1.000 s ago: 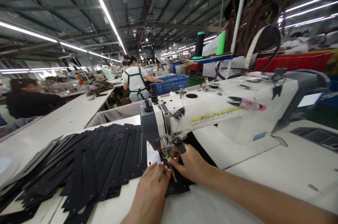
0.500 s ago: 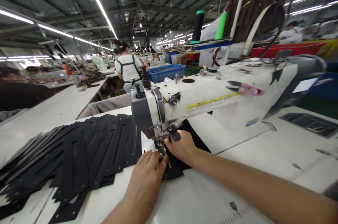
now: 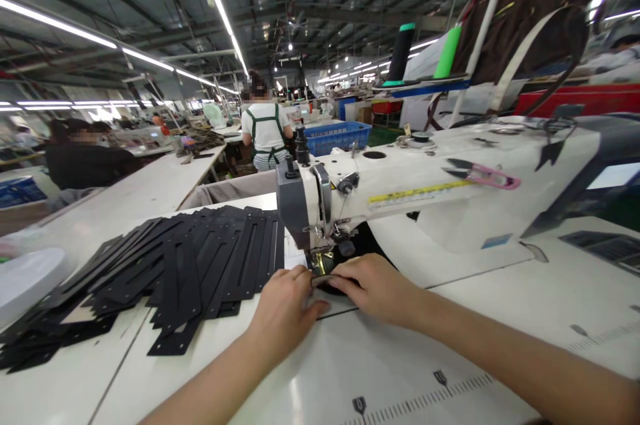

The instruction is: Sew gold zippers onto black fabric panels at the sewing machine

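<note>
Centre frame, fingers of your right hand [image 3: 377,288] clamp the dark piece [image 3: 325,279]; for your left hand [image 3: 286,303], I can't tell. Hold its edge level.

your bare forearms converge in front of you, the left forearm [image 3: 220,375] slanting up from the bottom edge, the right forearm [image 3: 500,350] stretching in from the lower right. your left hand [image 3: 286,301] shows its back, fingers [image 3: 299,273] bent and bunched, thumb [image 3: 317,309] held apart and pointing inward. opposite it, your right hand [image 3: 374,283] reaches across with its back up, fingers and thumb in a pinch. your two sets of fingertips [image 3: 338,269] sit close together.
</note>
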A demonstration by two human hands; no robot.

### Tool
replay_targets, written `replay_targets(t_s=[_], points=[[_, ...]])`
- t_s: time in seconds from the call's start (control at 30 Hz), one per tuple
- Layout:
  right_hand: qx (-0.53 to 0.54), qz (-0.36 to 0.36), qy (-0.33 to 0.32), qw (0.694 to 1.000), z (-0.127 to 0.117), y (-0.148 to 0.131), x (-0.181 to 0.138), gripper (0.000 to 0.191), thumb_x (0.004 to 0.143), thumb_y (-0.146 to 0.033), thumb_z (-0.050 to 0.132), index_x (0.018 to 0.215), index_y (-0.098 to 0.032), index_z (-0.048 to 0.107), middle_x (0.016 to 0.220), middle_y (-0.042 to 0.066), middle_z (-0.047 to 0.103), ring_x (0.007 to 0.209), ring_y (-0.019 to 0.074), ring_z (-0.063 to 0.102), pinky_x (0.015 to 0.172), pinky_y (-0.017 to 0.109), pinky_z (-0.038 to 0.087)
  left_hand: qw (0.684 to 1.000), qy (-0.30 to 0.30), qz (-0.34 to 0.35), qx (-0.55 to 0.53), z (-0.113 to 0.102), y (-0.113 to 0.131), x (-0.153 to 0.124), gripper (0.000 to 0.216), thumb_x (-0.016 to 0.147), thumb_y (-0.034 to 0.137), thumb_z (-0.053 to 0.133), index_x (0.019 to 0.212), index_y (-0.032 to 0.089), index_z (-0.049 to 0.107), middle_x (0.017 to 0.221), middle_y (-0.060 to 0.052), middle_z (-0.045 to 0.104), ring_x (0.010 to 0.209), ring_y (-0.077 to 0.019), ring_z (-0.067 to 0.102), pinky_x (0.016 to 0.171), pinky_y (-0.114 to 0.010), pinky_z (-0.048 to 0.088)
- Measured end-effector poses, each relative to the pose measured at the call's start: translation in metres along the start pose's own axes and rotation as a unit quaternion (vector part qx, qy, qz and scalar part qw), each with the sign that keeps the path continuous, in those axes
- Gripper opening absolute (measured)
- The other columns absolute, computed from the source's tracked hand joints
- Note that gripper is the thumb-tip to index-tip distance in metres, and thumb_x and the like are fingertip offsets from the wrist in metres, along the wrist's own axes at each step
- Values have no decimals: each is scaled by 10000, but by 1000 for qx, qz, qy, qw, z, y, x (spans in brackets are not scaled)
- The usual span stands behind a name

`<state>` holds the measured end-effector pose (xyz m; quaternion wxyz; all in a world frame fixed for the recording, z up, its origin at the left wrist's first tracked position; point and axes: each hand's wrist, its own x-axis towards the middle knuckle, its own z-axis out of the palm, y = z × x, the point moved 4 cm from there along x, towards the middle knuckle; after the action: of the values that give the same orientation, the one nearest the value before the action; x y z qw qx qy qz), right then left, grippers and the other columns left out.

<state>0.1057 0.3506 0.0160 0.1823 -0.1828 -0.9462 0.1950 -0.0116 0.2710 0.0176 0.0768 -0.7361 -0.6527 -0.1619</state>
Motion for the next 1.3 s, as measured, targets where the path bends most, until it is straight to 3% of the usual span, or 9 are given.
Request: replay_targets(t_s=[0.07, 0.13, 0.27, 0.47, 0.7, 1.03, 1.3], points=[[-3, 8, -10, 1000, -3, -2, 2, 202, 870, -212, 492, 772, -184, 668, 727, 7, 672, 679, 154, 618, 646, 244, 445, 1000, 20, 0, 12, 2, -1, 3, 36, 747, 155, 550, 729, 148, 580, 696, -41, 618, 636, -203, 601, 581, -322, 503], [-17, -24, 1, 1000, 0, -5, -4, 150, 846, -219, 522, 860, -188, 668, 826, 20, 683, 760, 173, 624, 703, 268, 461, 999, 35, 30, 11, 6, 1, 2, 79, 747, 110, 534, 760, 158, 595, 717, -30, 636, 660, -186, 614, 609, -301, 512], [-106, -131, 87, 982, 21, -11, -26, 278, 814, -115, 493, 1063, -89, 612, 1072, 118, 627, 979, 228, 581, 831, 344, 471, 993, 69, 91, 18, 15, 7, -10, 209, 746, 35, 486, 875, 149, 604, 840, -55, 659, 776, -185, 628, 730, -324, 526], [-186, -165, 158, 956, 39, -9, -33, 300, 790, -20, 427, 1006, -41, 634, 1061, 145, 626, 978, 234, 590, 803, 334, 517, 983, 108, 137, 58, 16, 13, -17, 217, 821, 35, 405, 911, 116, 584, 869, -96, 638, 818, -196, 625, 751, -345, 542], [-190, -159, 114, 962, 37, -6, -25, 299, 782, -24, 464, 1040, -37, 616, 1089, 153, 610, 1007, 229, 577, 849, 332, 502, 980, 111, 159, 54, 15, 9, -7, 252, 863, 61, 338, 911, 111, 580, 844, -95, 624, 805, -194, 616, 737, -339, 544], [-196, -167, 98, 961, 36, 2, -7, 298, 800, -32, 459, 1067, -9, 590, 1096, 173, 602, 1021, 233, 565, 883, 329, 478, 984, 105, 135, 48, 18, -3, 8, 240, 824, 50, 349, 815, 146, 568, 756, -66, 571, 688, -176, 584, 612, -287, 533], [-195, -161, 106, 962, 31, 2, 3, 238, 803, -32, 470, 986, -23, 621, 1006, 162, 642, 941, 217, 601, 873, 305, 480, 988, 97, 116, 14, 20, -15, 13, 234, 836, 77, 376, 830, 148, 599, 792, -72, 618, 698, -164, 624, 626, -260, 544]])
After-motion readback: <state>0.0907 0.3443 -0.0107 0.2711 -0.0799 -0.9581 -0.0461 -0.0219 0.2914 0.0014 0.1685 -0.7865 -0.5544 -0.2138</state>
